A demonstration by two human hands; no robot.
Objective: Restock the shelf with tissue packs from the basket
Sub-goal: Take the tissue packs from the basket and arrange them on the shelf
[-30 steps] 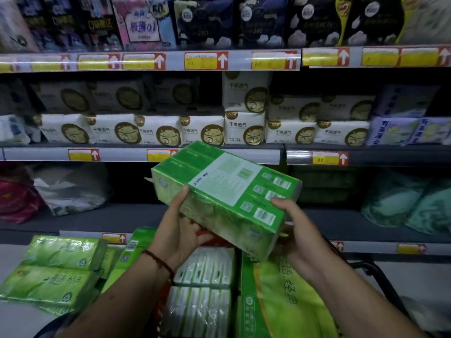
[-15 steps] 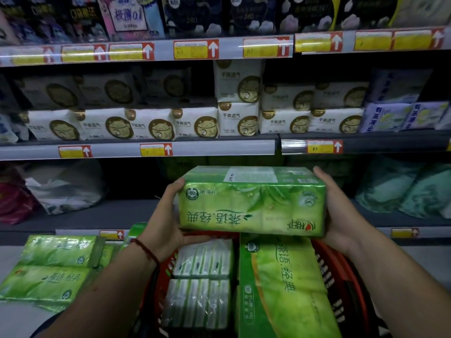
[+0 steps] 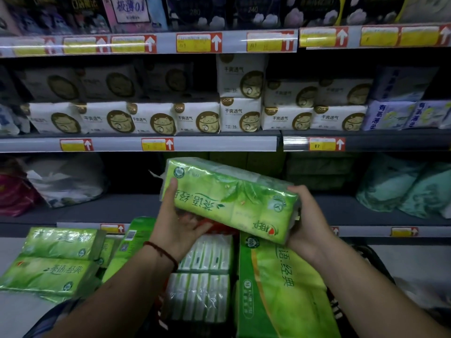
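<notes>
You held a green tissue pack (image 3: 229,198) in the air, above the basket (image 3: 338,313) and in front of the lower shelf (image 3: 109,209). Its left end was tilted higher than its right. Your left grip (image 3: 179,223) cupped the left end from beneath, with the thumb lying up the printed face. Your right grip (image 3: 307,220) was wrapped around the right end. Both were closed on the pack.

It looked light and soft, a bundle of small packets in glossy film. It would likely squash under a hard squeeze and slide out of a loose one. The two short ends, with a palm underneath, seemed the surest places to take it.

Below, the basket carried a larger green pack (image 3: 280,289) and clear-wrapped white packs (image 3: 202,276). More green packs (image 3: 53,264) lay low at the left. White cat-printed packs (image 3: 195,118) lined the shelf above.
</notes>
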